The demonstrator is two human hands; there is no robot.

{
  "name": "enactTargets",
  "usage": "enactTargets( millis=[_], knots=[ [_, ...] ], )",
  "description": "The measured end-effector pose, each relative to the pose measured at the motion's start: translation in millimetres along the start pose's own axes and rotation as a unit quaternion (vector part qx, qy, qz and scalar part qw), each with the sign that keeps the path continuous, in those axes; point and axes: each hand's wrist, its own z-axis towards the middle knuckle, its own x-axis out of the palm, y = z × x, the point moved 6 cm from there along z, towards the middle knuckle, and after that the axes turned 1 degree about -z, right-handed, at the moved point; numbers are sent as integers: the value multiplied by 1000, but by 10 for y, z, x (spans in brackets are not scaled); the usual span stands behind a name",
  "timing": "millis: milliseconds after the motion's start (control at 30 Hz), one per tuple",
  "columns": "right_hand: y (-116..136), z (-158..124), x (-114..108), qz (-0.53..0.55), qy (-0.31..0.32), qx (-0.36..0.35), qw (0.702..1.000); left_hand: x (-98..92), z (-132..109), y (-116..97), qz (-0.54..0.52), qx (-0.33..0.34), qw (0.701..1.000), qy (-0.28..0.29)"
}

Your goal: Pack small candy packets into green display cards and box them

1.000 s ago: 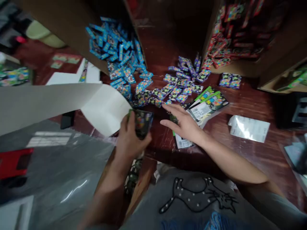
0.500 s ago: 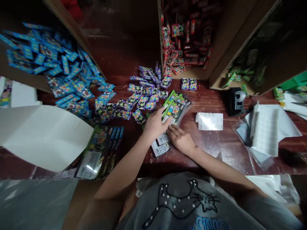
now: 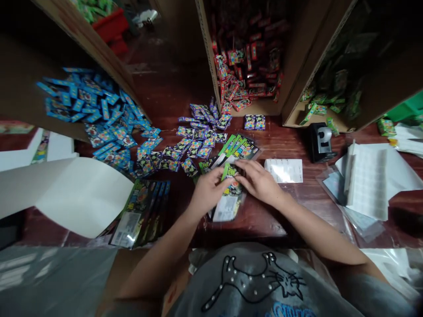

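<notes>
Both my hands pinch the top of one flat printed packet point(image 3: 228, 207), green and black with a white label low on it. My left hand point(image 3: 207, 190) is closed on its left edge. Opposite, my right hand point(image 3: 259, 181) has thumb and fingers on its right upper part. Beyond them lies a fanned stack of similar green-black packets point(image 3: 246, 147), partly under my fingers. Small purple candy boxes point(image 3: 194, 141) lie loose just past my left hand. A white label sheet point(image 3: 284, 170) is right of my right hand.
Blue boxes point(image 3: 109, 110) spill from a carton at left, near a curled white sheet point(image 3: 89, 193) and more packets point(image 3: 132, 215). Red boxes point(image 3: 251, 79) fill a carton point(image 3: 264, 108) behind. At right are a tape dispenser point(image 3: 320, 143) and stacked label sheets point(image 3: 368, 180).
My hands have drawn one packet from the fanned stack towards me and now hold it between them. The view has shifted slightly.
</notes>
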Motion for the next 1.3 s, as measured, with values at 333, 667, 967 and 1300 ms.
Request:
enactTargets(
  millis=[333,667,967,1300],
  knots=[
    [171,-70,16,13,96,72,993,82,-505,-117,-3,-32,998,-56],
    [256,43,-76,-9,101,35,994,71,-442,-184,-40,-33,998,-29],
    [132,-12,-129,-73,141,53,986,217,-451,-82,-44,-33,998,20],
    [237,-71,-425,123,379,64,915,475,-769,213,-186,-194,927,263]
  ],
)
